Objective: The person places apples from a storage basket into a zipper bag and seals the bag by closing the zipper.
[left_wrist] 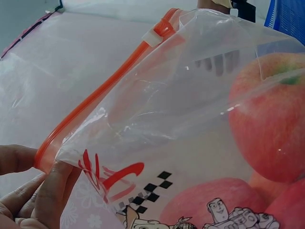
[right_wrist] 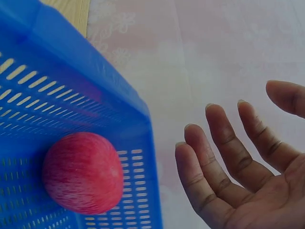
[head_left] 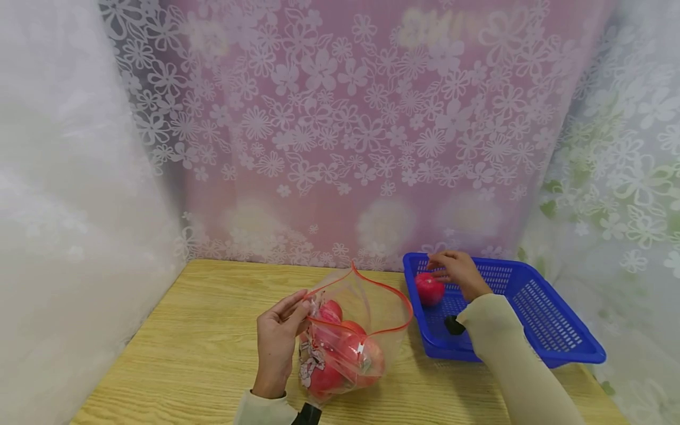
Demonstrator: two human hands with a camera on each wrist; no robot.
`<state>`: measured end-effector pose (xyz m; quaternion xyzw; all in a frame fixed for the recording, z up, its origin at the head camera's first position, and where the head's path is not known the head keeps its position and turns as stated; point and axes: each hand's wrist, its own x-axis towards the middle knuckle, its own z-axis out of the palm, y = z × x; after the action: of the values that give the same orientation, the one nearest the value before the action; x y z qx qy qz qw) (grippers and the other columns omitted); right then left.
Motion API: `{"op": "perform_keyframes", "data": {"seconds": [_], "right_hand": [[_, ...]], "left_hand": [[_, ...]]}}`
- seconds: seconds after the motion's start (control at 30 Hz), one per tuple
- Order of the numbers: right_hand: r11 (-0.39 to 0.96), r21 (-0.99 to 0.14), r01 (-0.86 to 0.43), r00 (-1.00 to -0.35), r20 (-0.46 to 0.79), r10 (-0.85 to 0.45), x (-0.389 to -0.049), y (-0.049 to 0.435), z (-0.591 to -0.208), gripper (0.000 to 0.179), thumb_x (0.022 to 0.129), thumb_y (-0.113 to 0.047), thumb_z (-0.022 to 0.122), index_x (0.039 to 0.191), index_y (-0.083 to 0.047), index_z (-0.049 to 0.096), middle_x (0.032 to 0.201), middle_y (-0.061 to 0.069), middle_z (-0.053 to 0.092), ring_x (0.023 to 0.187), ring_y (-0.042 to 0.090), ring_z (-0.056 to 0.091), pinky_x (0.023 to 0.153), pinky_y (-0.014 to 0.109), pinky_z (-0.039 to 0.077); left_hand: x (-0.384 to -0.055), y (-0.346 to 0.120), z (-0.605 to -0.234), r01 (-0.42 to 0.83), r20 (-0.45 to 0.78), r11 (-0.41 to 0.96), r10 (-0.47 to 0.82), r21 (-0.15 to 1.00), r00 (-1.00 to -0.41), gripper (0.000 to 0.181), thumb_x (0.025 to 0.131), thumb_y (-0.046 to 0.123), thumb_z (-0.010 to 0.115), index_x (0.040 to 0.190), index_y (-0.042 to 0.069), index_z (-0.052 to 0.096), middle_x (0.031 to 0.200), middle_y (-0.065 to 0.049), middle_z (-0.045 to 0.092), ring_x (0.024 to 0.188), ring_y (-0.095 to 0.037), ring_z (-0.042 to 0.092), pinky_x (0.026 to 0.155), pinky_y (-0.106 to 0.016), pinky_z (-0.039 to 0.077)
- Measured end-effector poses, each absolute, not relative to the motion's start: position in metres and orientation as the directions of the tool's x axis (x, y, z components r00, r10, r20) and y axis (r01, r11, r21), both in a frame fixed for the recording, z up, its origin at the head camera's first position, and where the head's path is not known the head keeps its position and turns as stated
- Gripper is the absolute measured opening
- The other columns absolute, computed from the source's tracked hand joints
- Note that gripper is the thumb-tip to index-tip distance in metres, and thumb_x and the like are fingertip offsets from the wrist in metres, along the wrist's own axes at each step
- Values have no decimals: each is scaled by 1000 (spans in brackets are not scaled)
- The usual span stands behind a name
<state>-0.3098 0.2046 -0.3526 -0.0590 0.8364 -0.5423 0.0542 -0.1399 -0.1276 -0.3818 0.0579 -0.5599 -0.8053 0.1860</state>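
Observation:
A clear zip bag point(head_left: 390, 348) with an orange-red zipper rim stands on the table, its mouth wide apart and several red apples point(head_left: 322, 378) inside. My left hand point(head_left: 278, 336) pinches the left end of the bag's rim between thumb and fingers; the left wrist view shows the zipper slider point(left_wrist: 153, 38) farther along that edge. Over the blue basket point(head_left: 558, 319) my right hand point(head_left: 458, 273) hovers, fingers spread and holding nothing. One red apple point(right_wrist: 83, 172) lies at the basket's left end, just beside those fingers, apparently not touched by them.
The wooden table point(head_left: 175, 330) spreads left of the bag. Close behind the table hangs a pink floral curtain point(head_left: 345, 147), with pale sheets on both sides. The basket sits near the table's right edge, its slotted walls raised around the apple.

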Motion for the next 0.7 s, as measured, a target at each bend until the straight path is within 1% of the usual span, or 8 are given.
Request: {"op": "perform_keyframes", "data": {"seconds": [0.13, 0.23, 0.37, 0.47, 0.57, 0.7], "right_hand": [[360, -933, -13, -986, -49, -161, -317, 211, -359, 57, 100, -40, 49, 133, 6, 48, 129, 29, 53, 99, 22, 65, 99, 50, 45], [317, -948, 21, -986, -72, -151, -323, 217, -365, 60, 101, -40, 48, 138, 6, 43, 134, 29, 51, 105, 27, 63, 102, 50, 42], [272, -959, 84, -987, -118, -110, -328, 222, -372, 60, 101, -37, 49, 141, 7, 40, 134, 24, 54, 108, 28, 63, 102, 48, 42], [256, -959, 124, -985, -149, -81, -331, 224, -376, 59, 101, -35, 49, 142, 6, 39, 135, 21, 54, 105, 24, 64, 101, 46, 44], [225, -962, 156, -984, -172, -55, -334, 225, -379, 59, 101, -33, 48, 144, 5, 37, 141, 24, 46, 110, 28, 62, 101, 46, 44], [185, -962, 199, -979, -204, -6, -338, 227, -384, 58, 102, -31, 45, 147, 3, 34, 147, 26, 36, 124, 38, 51, 105, 48, 39]], "left_hand": [[-140, -128, -382, 242, 123, -300, -366, 923, -922, 30, 91, -1, 63, 118, -13, 62, 87, -2, 72, 75, -7, 69, 68, -23, 56], [-140, -127, -382, 250, 132, -293, -367, 923, -921, 30, 91, -1, 63, 118, -13, 62, 88, -3, 72, 75, -7, 69, 68, -24, 56], [-140, -127, -382, 253, 136, -297, -365, 921, -921, 30, 90, -1, 64, 118, -13, 62, 87, -2, 72, 75, -7, 69, 68, -24, 56], [-139, -127, -382, 254, 136, -298, -366, 920, -921, 30, 91, -1, 63, 118, -13, 62, 87, -1, 72, 75, -7, 69, 68, -23, 56], [-139, -127, -382, 260, 142, -292, -369, 920, -919, 30, 91, 0, 63, 118, -13, 62, 88, -2, 72, 75, -6, 69, 68, -23, 56], [-139, -127, -381, 260, 140, -296, -371, 919, -918, 31, 91, 1, 64, 119, -13, 62, 89, -3, 72, 75, -6, 69, 68, -22, 56]]}}
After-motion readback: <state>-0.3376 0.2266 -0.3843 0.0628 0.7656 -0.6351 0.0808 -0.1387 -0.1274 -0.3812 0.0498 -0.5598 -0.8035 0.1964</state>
